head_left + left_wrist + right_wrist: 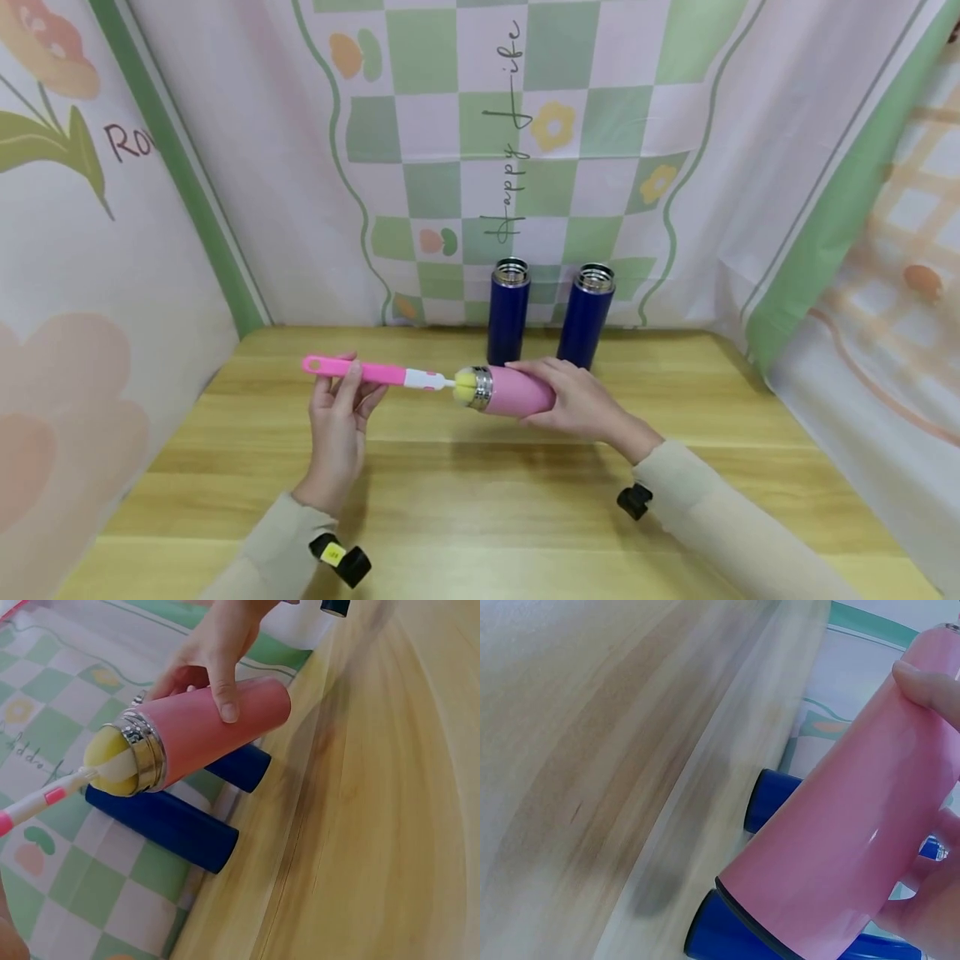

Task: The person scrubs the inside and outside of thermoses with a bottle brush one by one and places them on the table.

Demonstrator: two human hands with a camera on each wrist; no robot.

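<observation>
My left hand (341, 417) grips the pink handle of a bottle brush (367, 372), held level with its head to the right. The yellow sponge head (112, 759) sits at the mouth of a pink thermos bottle (519, 392), partly inside the steel neck (146, 750) and partly bulging out. Around the bottle's body my right hand (577, 398) is wrapped, thumb along one side in the right wrist view. The bottle lies on its side in the air over the table, mouth facing left, its dark base (754, 922) tilted down in the right wrist view.
Two dark blue thermos bottles (508, 321) (587, 312) without lids stand upright behind the pink one, near the table's back edge. The wooden table (465, 517) meets a checked curtain (495, 125) at the back, with printed curtains at both sides.
</observation>
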